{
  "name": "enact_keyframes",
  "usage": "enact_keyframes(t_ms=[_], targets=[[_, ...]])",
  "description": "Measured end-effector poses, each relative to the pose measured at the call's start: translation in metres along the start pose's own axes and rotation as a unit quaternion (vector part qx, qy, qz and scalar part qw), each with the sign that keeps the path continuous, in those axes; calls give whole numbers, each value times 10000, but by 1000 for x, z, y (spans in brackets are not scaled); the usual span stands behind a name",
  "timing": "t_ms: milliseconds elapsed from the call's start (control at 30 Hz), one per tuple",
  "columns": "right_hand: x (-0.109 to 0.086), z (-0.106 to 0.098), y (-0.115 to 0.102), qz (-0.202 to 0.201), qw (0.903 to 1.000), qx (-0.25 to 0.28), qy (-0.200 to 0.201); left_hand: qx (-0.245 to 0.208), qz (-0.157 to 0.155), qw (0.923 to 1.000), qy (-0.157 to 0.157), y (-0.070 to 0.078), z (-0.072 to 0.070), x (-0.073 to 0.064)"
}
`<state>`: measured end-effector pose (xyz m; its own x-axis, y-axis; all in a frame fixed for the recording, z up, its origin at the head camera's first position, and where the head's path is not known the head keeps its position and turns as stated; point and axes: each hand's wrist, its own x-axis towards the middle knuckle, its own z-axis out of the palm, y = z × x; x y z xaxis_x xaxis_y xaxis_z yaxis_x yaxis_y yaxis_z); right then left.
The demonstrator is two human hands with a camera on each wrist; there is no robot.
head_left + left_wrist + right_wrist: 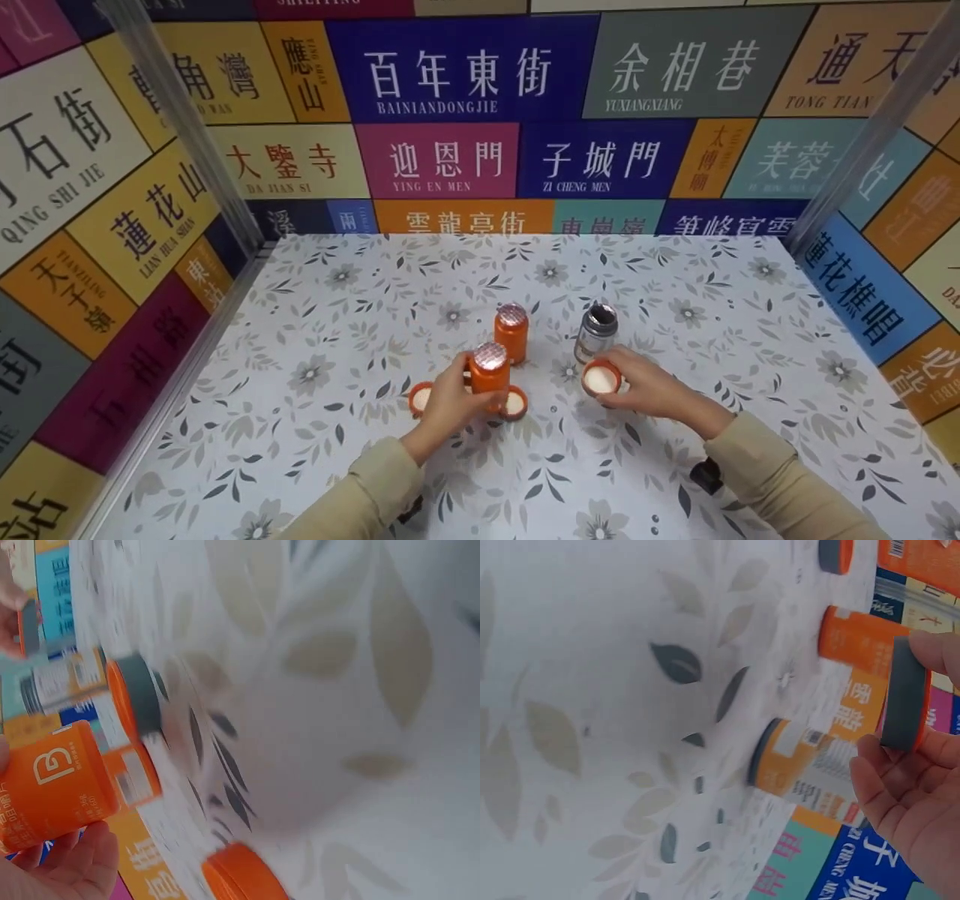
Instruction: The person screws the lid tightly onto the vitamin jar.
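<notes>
My left hand (450,405) grips an orange bottle (490,375) upright by its sides; silver foil covers its top, and the left wrist view shows white print on it. Between thumb and fingers, my right hand (660,386) pinches a screw cap (601,377), its white-lined inside facing up in the head view. That cap's grey outer wall (904,697) and orange edge show in the right wrist view. Just beyond the right hand stands a grey bottle (596,334) with a dark mouth and foil round its rim. Another orange, foil-topped bottle (511,337) stands behind the held one.
Two upturned caps with white liners lie on the table beside my left hand: one cap (422,400) to its left, the other cap (514,403) to its right. A leaf-patterned cloth (337,450) covers the table. Walls with coloured sign panels (435,161) enclose the back and sides.
</notes>
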<state>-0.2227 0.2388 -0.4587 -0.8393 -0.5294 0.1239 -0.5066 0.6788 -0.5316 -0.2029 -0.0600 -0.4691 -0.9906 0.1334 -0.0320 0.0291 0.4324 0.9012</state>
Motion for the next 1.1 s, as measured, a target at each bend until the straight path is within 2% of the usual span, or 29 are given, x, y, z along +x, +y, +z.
enact_keyframes(t_ms=[233,467,833,967,1100], targets=[[-2,-1,-22,-563,9982,-57,192,169,395,9986,-296,3,25,-19],[-4,1,-42,-824,9964,-158,115,91,284,9971,-702,2,45,-25],[-5,5,-50,-1179,9905,-622,332,-101,94,9942,-1071,1,55,-23],[-4,6,-52,-1392,9862,-774,455,-123,68,9946,-1031,-2,57,-22],[-2,7,-54,-1574,9836,-733,496,-28,269,9957,-888,-3,59,-22]])
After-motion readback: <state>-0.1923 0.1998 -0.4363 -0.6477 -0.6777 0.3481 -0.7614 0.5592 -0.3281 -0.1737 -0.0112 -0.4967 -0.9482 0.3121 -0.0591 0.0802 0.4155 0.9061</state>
